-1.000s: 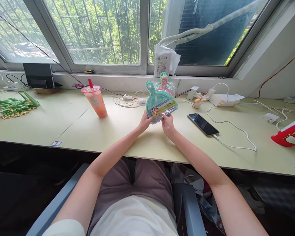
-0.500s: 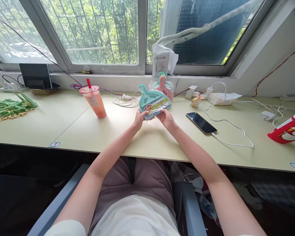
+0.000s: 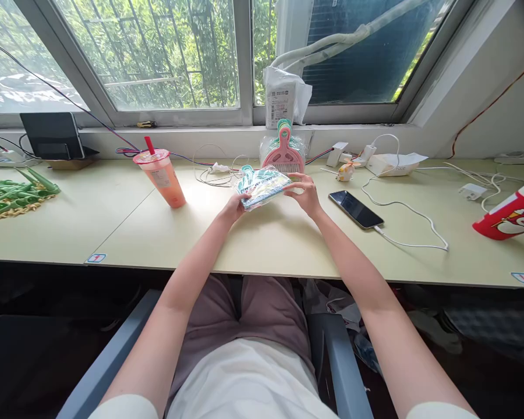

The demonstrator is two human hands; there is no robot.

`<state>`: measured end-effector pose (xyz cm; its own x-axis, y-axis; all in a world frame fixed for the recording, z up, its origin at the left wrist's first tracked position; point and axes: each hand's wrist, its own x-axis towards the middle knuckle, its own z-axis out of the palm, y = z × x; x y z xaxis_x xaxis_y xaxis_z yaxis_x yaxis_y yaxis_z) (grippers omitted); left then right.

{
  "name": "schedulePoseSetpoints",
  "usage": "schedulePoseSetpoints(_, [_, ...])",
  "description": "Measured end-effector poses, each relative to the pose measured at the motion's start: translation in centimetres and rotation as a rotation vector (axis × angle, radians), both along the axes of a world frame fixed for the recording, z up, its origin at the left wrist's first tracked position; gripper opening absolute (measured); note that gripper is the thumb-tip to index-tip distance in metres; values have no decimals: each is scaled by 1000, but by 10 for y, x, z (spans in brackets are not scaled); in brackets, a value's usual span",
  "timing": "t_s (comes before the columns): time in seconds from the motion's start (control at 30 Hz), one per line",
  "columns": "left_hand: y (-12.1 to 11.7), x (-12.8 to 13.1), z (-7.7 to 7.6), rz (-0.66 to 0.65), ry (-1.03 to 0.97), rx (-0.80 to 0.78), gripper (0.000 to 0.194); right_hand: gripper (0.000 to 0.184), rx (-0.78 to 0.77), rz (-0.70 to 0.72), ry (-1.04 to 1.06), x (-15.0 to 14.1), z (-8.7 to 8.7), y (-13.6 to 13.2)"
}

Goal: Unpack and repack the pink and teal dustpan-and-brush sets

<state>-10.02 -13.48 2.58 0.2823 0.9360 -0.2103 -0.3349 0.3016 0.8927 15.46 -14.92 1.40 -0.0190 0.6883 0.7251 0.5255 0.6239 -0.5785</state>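
A mini dustpan and brush set (image 3: 264, 189) in clear plastic wrap is held low above the desk, tipped back so that it lies nearly flat. My left hand (image 3: 233, 209) is closed on its left near corner, thumb on top. At the right end, my right hand (image 3: 304, 195) has its thumb and fingers around the wrapped edge. Turquoise plastic shows through the shiny wrap. Just behind, more wrapped dustpan sets (image 3: 283, 154), a pink one in front with turquoise behind, stand against the wall under the window.
Left of my hands stands a cup of orange-pink drink (image 3: 163, 180) with a red straw. A phone (image 3: 356, 209) on a white cable lies to the right, near a small figurine (image 3: 346, 171). A red cup (image 3: 513, 215) is farther right; green stalks (image 3: 17, 192) lie far left.
The dustpan set has tipped from facing me to nearly flat and come away from the ones behind. My right hand has shifted up and right to its end.
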Motion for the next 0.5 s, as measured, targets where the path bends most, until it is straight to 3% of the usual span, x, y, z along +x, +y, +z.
schedulePoseSetpoints(0.17, [-2,0,-3,-210,60,44,32,13,-42,110,224,0,-1,1])
schedulePoseSetpoints(0.3, [-1,-2,-6,-349,128,112,35,21,-66,84,287,0,0,0])
schedulePoseSetpoints(0.5, [2,-7,-8,-387,220,227,41,26,-107,-16,271,-7,-9,0])
